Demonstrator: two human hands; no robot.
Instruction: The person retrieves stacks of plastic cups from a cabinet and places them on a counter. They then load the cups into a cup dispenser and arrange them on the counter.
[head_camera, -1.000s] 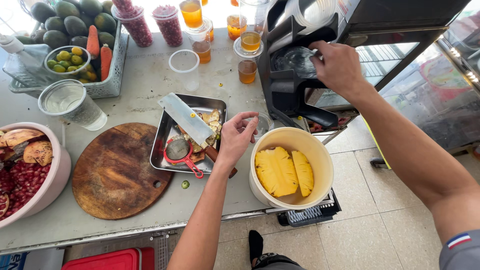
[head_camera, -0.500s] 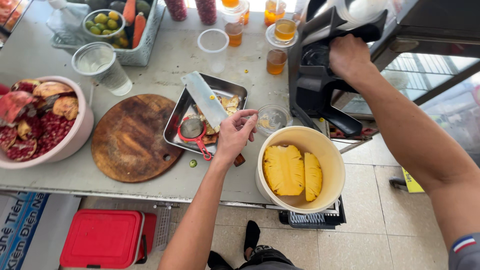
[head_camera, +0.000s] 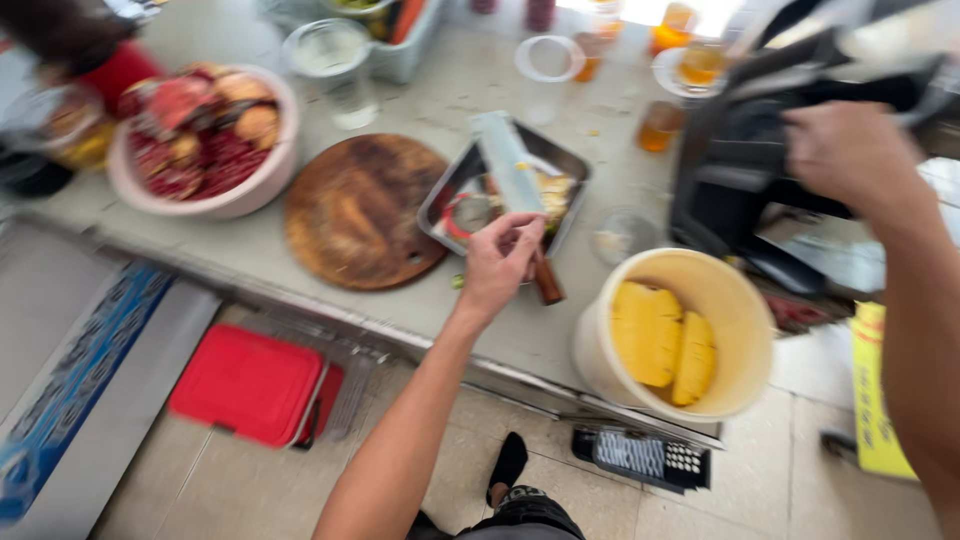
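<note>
My left hand (head_camera: 497, 262), mid-frame, has its fingers closed around the brown handle of the cleaver (head_camera: 512, 170) whose blade rests across the metal tray (head_camera: 440, 200), while my right hand (head_camera: 850, 150), upper right, grips the black juicer (head_camera: 740, 160) to steady it.

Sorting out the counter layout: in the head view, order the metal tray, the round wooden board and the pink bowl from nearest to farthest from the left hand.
1. Metal tray, right under the left hand.
2. Wooden board, to its left.
3. Pink bowl, far left.
</note>
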